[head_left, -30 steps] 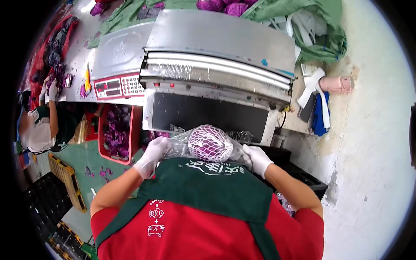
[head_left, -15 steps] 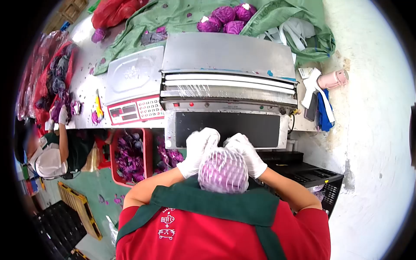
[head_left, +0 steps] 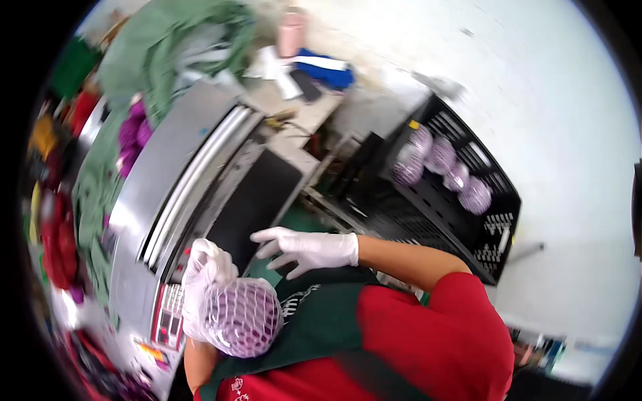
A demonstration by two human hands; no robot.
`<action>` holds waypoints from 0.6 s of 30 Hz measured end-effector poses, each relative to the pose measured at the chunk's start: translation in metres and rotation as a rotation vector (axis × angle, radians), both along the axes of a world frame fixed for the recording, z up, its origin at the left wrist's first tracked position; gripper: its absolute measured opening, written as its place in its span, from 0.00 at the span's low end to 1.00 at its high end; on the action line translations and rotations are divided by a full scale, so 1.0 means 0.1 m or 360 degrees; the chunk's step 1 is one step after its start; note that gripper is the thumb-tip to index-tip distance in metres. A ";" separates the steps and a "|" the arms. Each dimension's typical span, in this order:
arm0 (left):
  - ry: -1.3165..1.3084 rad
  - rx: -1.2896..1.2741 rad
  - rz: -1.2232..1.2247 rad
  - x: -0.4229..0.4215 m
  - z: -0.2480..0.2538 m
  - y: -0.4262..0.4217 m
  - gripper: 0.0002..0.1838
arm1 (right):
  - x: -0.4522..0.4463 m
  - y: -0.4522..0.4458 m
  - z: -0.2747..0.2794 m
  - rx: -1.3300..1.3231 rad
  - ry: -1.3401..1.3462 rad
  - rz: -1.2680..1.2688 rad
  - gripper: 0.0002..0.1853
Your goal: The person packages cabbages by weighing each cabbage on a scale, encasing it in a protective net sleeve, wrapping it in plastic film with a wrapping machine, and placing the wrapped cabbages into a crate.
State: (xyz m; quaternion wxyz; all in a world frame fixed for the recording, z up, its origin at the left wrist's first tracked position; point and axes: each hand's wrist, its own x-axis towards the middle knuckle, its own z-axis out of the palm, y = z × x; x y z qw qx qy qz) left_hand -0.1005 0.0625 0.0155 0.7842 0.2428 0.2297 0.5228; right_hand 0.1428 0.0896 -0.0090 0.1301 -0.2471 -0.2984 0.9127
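Right fingers spread, clear of cabbage.

My left hand held a netted cabbage before my green apron | my right hand hovered, fingers spread, near the black plate of the machine | a black crate on my right held more netted cabbages, near the wall

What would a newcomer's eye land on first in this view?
Probably the shiny, white-netted purple cabbage at the gloved left hand, low and left of centre. Next might come the black crate on the right, with several netted balls inside. The silver machine, left of centre, also stands out.
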 end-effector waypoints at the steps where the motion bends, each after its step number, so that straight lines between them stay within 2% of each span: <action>1: 0.0300 -0.0114 0.0068 0.13 -0.11 0.11 0.09 | -0.01 -0.09 0.07 0.0668 0.0039 -0.0139 0.39; 2: 0.0608 -0.0216 0.0160 0.29 -0.18 0.21 0.10 | -0.01 -0.16 0.13 0.1335 0.0046 -0.0248 0.39; 3: 0.0630 -0.0178 0.0122 0.55 -0.18 0.30 0.16 | 0.11 -0.24 0.41 0.0992 -0.0150 -0.0361 0.35; 4: 0.0655 -0.0339 0.0229 0.93 0.04 0.37 0.17 | 0.34 -0.16 0.41 0.0855 -0.0195 -0.0356 0.30; 6: 0.0720 -0.0099 0.0282 1.45 0.08 0.46 0.17 | 0.84 -0.19 0.19 0.0667 -0.0025 -0.0842 0.27; 7: 0.0853 0.0077 0.0178 1.64 0.09 0.50 0.18 | 1.18 -0.24 0.18 0.0559 -0.0016 -0.1077 0.25; 8: 0.0821 0.0081 0.0027 1.77 0.13 0.51 0.18 | 1.55 -0.24 0.29 0.0370 -0.0010 -0.1097 0.24; 9: 0.0814 0.0123 -0.0051 1.87 0.08 0.54 0.17 | 1.92 -0.38 0.31 0.0187 -0.0053 -0.1538 0.23; 10: 0.0805 0.0169 -0.0123 1.91 0.00 0.59 0.17 | 2.33 -0.42 0.31 0.0413 -0.0229 -0.1690 0.23; 11: 0.0912 0.0108 -0.0133 1.97 -0.08 0.64 0.15 | 2.69 -0.43 0.20 0.0059 -0.0220 -0.1969 0.23; 12: 0.0967 0.0028 -0.0150 1.98 -0.20 0.70 0.14 | 3.03 -0.50 0.09 -0.0177 -0.0387 -0.2102 0.25; 15: 0.1104 -0.0023 -0.0176 2.03 -0.36 0.77 0.14 | 3.67 -0.33 -0.59 -0.0436 -0.1193 -0.2144 0.30; 16: 0.1148 -0.0030 -0.0151 1.98 -0.37 0.77 0.14 | 3.64 -0.24 -0.65 -0.0407 -0.1220 -0.2114 0.33; 17: 0.1247 0.0016 -0.0161 1.91 -0.33 0.76 0.13 | 3.81 -0.19 -1.10 -0.0328 -0.0740 -0.2063 0.32; 18: 0.1275 0.0054 -0.0112 1.80 -0.32 0.75 0.14 | 3.85 -0.13 -1.35 -0.0182 -0.0640 -0.1966 0.30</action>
